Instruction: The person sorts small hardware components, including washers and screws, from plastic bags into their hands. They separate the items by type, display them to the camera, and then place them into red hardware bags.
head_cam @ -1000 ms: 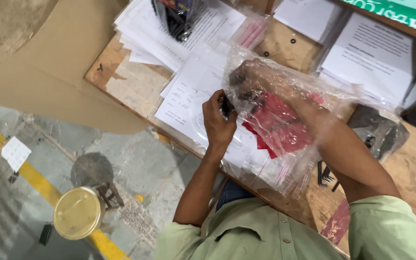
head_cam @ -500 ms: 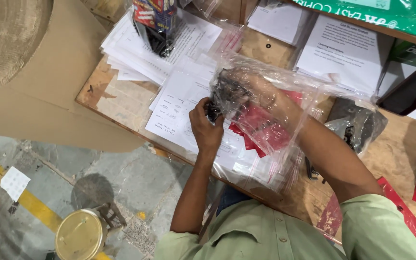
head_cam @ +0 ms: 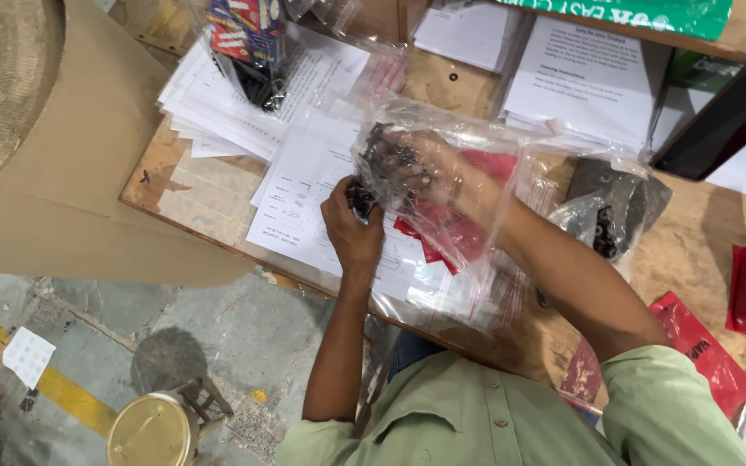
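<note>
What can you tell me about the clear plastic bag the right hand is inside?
The clear plastic bag is thin, glossy and crumpled, held up over the wooden table and the white printed sheets. The right hand is pushed inside it past the wrist, among small dark metal parts. Red packets show through its lower side. The left hand pinches its left end from outside, where more dark parts bunch. Its open mouth drapes along the right forearm.

Pale green button-up shirt, short sleeves, small round buttons down the front, bare forearms and hands
</note>
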